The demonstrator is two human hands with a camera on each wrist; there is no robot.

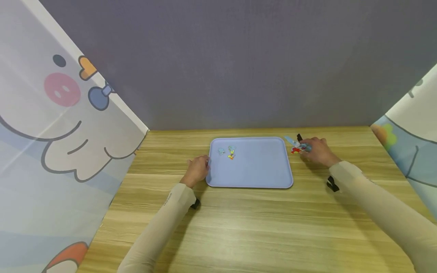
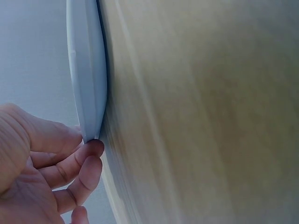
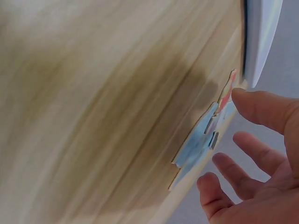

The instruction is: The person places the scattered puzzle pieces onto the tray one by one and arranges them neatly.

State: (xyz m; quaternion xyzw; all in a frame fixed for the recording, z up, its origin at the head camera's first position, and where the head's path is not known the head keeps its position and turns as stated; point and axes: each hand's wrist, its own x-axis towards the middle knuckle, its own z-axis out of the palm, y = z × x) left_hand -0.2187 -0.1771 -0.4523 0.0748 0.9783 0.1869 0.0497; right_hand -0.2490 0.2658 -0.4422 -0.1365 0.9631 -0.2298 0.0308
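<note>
A pale blue rectangular tray (image 1: pixel 259 167) lies on the wooden table. My left hand (image 1: pixel 196 170) pinches its left rim, and the left wrist view shows thumb and fingertips on the tray edge (image 2: pixel 88 70). Several small flat pieces (image 1: pixel 231 156), light blue and yellow, lie in the tray's left part. Right of the tray, my right hand (image 1: pixel 319 152) reaches over a cluster of thin flat cut-out pieces (image 1: pixel 295 150) in blue, red and black. In the right wrist view its fingers are spread and loosely bent, the thumb close to the red piece (image 3: pixel 225 99); whether it touches is unclear.
Behind the table (image 1: pixel 246 216) stands a grey upright panel (image 1: pixel 239 64). Cartoon-printed sheets (image 1: pixel 75 129) flank both sides. Dark straps (image 1: pixel 332 184) show at the wrists. The tray's corner (image 3: pixel 259 46) is close to the right hand's thumb.
</note>
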